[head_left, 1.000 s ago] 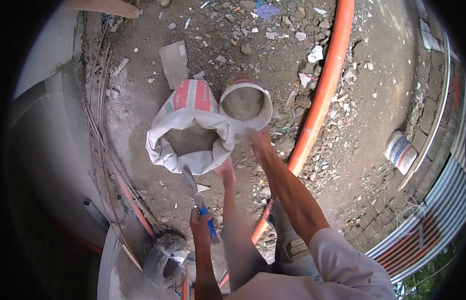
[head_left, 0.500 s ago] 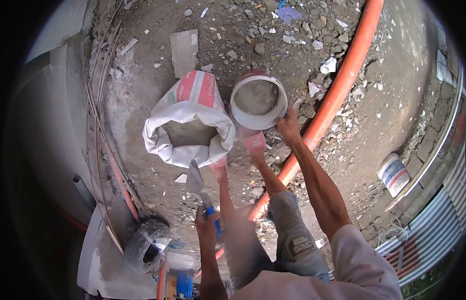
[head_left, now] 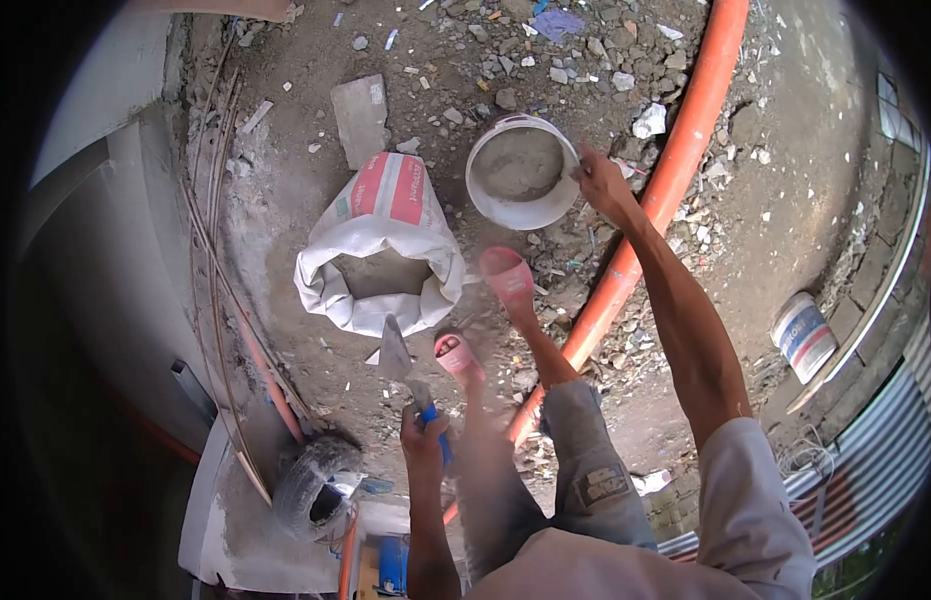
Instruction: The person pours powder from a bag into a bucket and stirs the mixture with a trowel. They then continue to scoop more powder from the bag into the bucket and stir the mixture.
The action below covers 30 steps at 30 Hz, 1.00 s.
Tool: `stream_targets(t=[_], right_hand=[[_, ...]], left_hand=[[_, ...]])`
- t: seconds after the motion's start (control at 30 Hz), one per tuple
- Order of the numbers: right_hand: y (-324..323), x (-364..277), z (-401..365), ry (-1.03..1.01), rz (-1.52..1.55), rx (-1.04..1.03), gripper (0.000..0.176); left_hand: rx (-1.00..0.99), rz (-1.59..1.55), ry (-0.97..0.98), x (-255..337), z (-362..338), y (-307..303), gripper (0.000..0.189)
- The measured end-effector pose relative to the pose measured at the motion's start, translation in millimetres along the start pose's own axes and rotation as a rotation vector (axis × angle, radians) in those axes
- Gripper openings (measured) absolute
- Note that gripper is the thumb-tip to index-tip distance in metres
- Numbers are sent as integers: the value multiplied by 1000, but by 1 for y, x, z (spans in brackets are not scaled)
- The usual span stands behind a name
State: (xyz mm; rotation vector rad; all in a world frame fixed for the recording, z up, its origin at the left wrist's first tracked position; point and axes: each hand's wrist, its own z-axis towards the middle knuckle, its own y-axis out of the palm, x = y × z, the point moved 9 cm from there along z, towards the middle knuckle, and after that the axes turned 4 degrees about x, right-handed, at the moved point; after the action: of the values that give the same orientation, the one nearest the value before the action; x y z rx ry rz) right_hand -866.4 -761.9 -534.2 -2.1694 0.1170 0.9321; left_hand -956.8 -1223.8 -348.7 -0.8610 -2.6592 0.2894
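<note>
My right hand (head_left: 603, 184) is closed on the rim of a white bucket (head_left: 521, 212) at its right side. Grey powder (head_left: 523, 165), like cement, lies inside the bucket. Fingers wrapped round its blue handle, my left hand (head_left: 423, 440) holds a trowel (head_left: 395, 352) whose grey blade points up toward the sack. Just beyond the blade tip stands a white and red sack (head_left: 316, 262), its mouth rolled open. More grey powder (head_left: 382, 274) fills the sack. The bucket is to the right of the sack, slightly farther from me.
An orange pipe (head_left: 654, 235) runs diagonally along the right side over rubble. A flat concrete slab (head_left: 361, 118) lies behind the sack. Thin rods (head_left: 212, 200) and a tyre (head_left: 314, 490) are at left. Another bucket (head_left: 804, 336) lies at far right. My feet wear pink slippers (head_left: 507, 272).
My right hand has carried the bucket farther out and slightly right, away from my feet. The trowel stays by the sack in my left hand. The whole view has shifted a little.
</note>
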Motion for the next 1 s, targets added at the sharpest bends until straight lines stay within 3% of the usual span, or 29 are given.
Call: stream_targets(t=[0.07,0.23,0.37,0.43,0.5,0.53,0.63,0.67,0.73,0.8,0.87,0.93,1.0], right_hand=[[0,7,-22,105,199,73,50],[36,36,-111,254,240,186,58],[44,-5,-204,262,294,115,56],[50,-19,-250,384,281,8,52],[66,-26,-292,378,204,-31,50],[78,-28,-297,390,200,-79,49],[125,-41,-300,454,246,-279,46],[138,-48,-297,458,425,-165,48],[134,-110,-263,415,172,-360,60],[219,-81,-254,353,541,54,73],[224,-122,-222,503,950,135,80],[237,-129,-196,398,838,261,72],[241,-129,-191,380,663,327,65]], left_hand=[[12,-28,-8,6,0,8,29],[-33,41,26,19,4,10,25],[71,258,131,42,10,-8,28],[102,267,162,46,25,-20,29],[82,334,181,57,31,-21,21],[76,373,190,60,33,-27,19],[195,654,568,49,73,-59,21],[205,684,578,45,80,-66,22],[210,744,609,44,97,-71,23],[167,714,548,43,102,-73,24],[176,737,544,52,92,-83,25],[189,806,613,70,78,-80,25],[144,771,547,80,74,-80,25]])
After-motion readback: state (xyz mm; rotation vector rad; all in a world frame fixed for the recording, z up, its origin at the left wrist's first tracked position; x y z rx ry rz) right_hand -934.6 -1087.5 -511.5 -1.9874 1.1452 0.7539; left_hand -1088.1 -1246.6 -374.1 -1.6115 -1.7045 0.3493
